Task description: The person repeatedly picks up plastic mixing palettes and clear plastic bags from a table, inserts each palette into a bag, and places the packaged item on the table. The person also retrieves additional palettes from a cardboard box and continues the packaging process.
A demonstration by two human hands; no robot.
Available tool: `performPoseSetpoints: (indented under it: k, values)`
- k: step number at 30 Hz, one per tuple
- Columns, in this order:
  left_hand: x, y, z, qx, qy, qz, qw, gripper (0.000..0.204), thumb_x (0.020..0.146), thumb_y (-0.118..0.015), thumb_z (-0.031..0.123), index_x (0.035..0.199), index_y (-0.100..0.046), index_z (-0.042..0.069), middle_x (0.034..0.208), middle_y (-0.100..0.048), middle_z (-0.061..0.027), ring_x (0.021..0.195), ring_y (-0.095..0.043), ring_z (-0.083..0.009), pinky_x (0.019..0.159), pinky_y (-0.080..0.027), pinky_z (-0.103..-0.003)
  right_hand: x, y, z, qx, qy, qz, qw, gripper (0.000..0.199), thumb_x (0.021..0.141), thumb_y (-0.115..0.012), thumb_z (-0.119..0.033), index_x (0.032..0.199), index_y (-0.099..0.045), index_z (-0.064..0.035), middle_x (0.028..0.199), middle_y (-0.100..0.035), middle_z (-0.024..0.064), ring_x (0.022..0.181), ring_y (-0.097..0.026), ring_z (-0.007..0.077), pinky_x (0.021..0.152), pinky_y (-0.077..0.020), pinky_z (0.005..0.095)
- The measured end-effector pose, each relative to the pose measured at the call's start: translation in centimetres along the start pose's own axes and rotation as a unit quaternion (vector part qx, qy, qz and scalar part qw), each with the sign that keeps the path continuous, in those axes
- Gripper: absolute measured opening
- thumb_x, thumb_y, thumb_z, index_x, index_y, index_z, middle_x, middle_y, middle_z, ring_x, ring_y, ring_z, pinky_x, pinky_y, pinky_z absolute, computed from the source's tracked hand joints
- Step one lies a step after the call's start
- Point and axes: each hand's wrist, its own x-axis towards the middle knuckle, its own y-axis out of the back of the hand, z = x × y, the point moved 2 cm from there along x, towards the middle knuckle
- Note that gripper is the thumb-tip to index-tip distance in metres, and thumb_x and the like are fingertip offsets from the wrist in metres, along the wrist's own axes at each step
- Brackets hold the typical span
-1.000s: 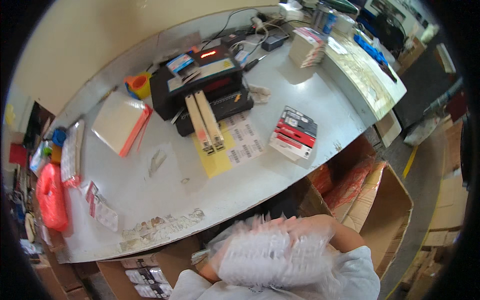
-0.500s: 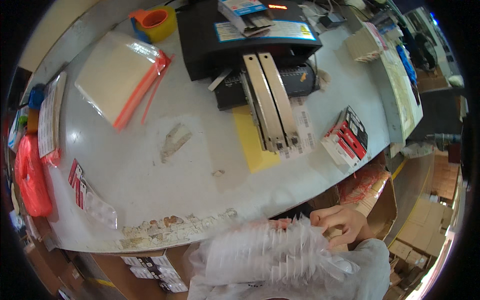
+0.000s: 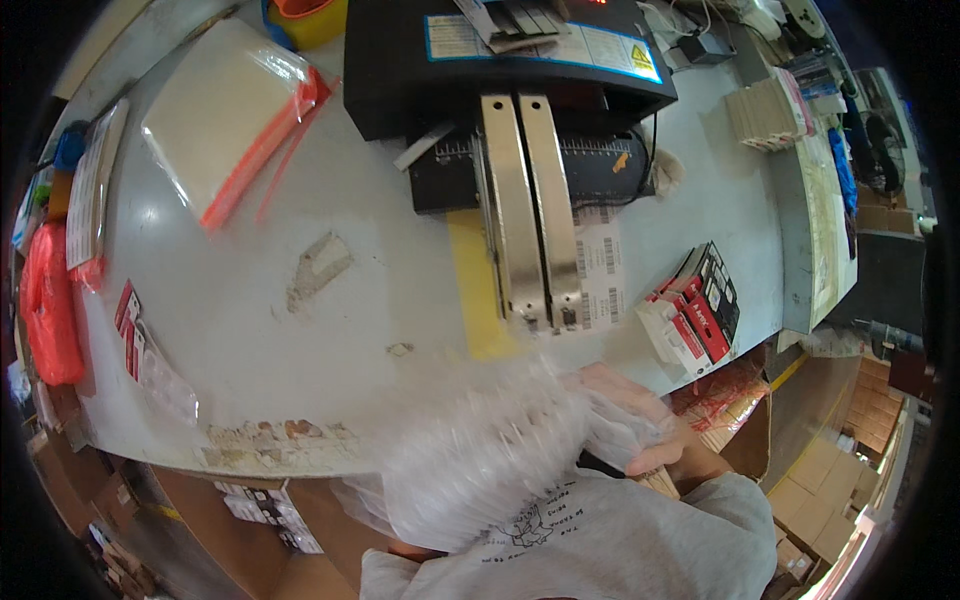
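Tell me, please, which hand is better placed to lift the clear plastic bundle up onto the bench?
Probably the right. The right hand is wrapped over the upper end of the clear plastic bundle, close to the grey bench edge. The left hand is hidden beneath the bundle, so its grip cannot be judged.

bundle of clear bags (image 3: 480,460): raised toward table edge | right hand (image 3: 640,420): shifted onto bundle's right end

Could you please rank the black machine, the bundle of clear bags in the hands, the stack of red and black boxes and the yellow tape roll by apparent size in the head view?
1. black machine
2. bundle of clear bags, enlarged by nearness
3. stack of red and black boxes
4. yellow tape roll, partly cut off
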Motion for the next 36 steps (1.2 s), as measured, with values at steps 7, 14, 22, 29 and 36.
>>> performPoseSetpoints:
  k: [7,14,22,29,36]
  values:
    - [0.9,0.5,-1.4,0.009,-0.041,-0.040,0.998,0.082,0.075,-0.067,0.035,0.138,-0.031,-0.002,0.141,-0.036,-0.0167,0.131,-0.032,-0.0304,0.110,-0.022,-0.045,-4.0,-1.1,2.7,-0.081,-0.029,0.139,0.986,0.057,0.083,-0.060,-0.036,0.123,-0.050,0.0032,0.119,-0.049,0.0193,0.108,-0.047,0.0325,0.094,-0.0348,0.0354]
    - [1.8,0.6,-1.4,0.024,-0.069,-0.107,0.992,0.081,0.074,-0.068,0.033,0.137,-0.032,-0.002,0.139,-0.039,-0.0169,0.130,-0.036,-0.0309,0.110,-0.024,-0.046,-2.3,-0.9,4.8,-0.374,-0.026,0.310,0.874,0.051,0.086,-0.060,-0.037,0.113,-0.056,0.0054,0.090,-0.060,0.0237,0.077,-0.060,0.0394,0.069,-0.0492,0.0389]
    - [2.8,-0.2,0.3,0.188,-0.025,-0.087,0.978,0.088,0.064,-0.070,0.019,0.137,-0.027,-0.005,0.131,-0.045,-0.0190,0.119,-0.048,-0.0302,0.102,-0.039,-0.041,-1.2,-3.7,2.1,-0.320,-0.018,0.264,0.910,0.095,0.076,-0.070,-0.045,0.134,-0.023,0.0142,0.127,-0.044,0.0319,0.118,-0.046,0.0392,0.100,-0.0355,0.0383]
    - [4.2,0.2,0.4,0.136,-0.004,-0.110,0.985,0.089,0.063,-0.071,0.018,0.137,-0.026,-0.006,0.129,-0.047,-0.0189,0.116,-0.051,-0.0295,0.099,-0.042,-0.041,-0.7,-2.8,3.2,-0.302,0.015,0.234,0.924,0.096,0.076,-0.071,-0.042,0.136,-0.020,0.0133,0.134,-0.036,0.0324,0.127,-0.037,0.0373,0.106,-0.0283,0.0373]
    - [4.1,0.1,0.5,0.220,0.001,-0.084,0.972,0.098,0.057,-0.075,0.024,0.139,-0.028,-0.001,0.134,-0.043,-0.0200,0.122,-0.046,-0.0351,0.104,-0.036,-0.049,-1.5,-2.7,4.4,-0.302,0.013,0.230,0.925,0.104,0.071,-0.073,-0.036,0.139,-0.011,0.0114,0.139,-0.027,0.0322,0.132,-0.029,0.0370,0.109,-0.0236,0.0368]
